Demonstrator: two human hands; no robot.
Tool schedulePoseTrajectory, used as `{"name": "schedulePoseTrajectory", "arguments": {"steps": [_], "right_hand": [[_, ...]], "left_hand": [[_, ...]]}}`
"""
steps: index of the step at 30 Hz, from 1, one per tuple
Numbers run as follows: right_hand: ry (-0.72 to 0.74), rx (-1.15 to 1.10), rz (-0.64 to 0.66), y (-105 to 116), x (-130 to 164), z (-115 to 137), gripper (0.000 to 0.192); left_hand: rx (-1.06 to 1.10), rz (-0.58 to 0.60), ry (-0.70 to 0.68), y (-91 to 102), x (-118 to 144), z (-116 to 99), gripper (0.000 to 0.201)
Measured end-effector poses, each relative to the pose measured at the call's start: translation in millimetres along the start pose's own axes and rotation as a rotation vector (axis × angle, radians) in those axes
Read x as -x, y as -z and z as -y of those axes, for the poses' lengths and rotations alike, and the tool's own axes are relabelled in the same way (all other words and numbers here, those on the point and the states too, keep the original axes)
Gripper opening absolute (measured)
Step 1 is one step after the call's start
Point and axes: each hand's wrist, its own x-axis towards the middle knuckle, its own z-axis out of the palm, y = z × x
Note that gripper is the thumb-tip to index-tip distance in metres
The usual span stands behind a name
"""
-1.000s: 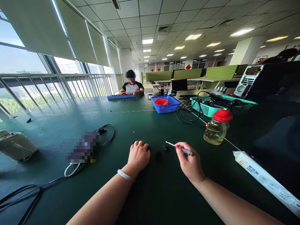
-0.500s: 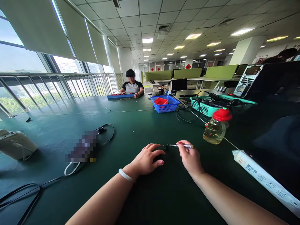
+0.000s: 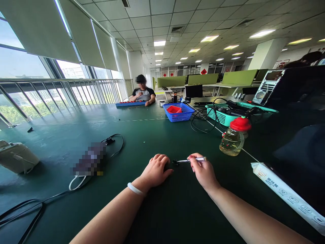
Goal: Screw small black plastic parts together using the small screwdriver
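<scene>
at lower centre of the frame the right hand [image 3: 203, 171] pinched a small screwdriver [image 3: 191, 160] between thumb and fingertips, shaft lying nearly level and pointing left. its tip met a small black part [image 3: 175, 162] on the green table [image 3: 142, 135]. the left hand [image 3: 155, 170] lay just beside that part, fingers curled together over something dark; whether it gripped anything could not be told. a red-capped bottle [image 3: 235, 137] stood to the upper right.
</scene>
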Motion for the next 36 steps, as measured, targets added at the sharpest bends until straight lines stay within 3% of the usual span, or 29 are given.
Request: {"name": "schedulePoseTrajectory", "arguments": {"steps": [3, 5, 10, 14, 26, 30, 36], "right_hand": [[0.017, -0.07, 0.107, -0.6, 3.9, 1.7, 0.039], [0.019, -0.091, 0.109, -0.3, 4.9, 1.4, 0.039], [-0.044, -0.132, -0.013, 0.9, 0.7, -6.2, 0.037], [-0.072, -0.145, -0.029, 0.8, -0.3, -5.4, 0.037], [0.088, 0.072, -0.044, 6.4, 7.8, 8.5, 0.041], [0.1, 0.089, -0.059, 7.6, 9.6, 9.1, 0.043], [0.148, 0.081, -0.054, 7.8, 11.9, 14.2, 0.046]], "left_hand": [[0.008, 0.021, -0.023, -0.5, 0.7, 0.9, 0.049], [0.006, 0.042, -0.039, -0.6, 0.9, 1.1, 0.051], [0.017, 0.056, -0.044, -0.7, -1.0, 2.2, 0.03], [0.022, 0.04, -0.026, -0.3, -2.2, 5.0, 0.025], [-0.066, -0.035, 0.087, 2.9, 8.6, -5.9, 0.022], [-0.082, 0.006, 0.093, 14.0, 34.4, -6.1, 0.021], [-0.092, 0.014, 0.19, 45.9, 118.2, 22.0, 0.022]]}}
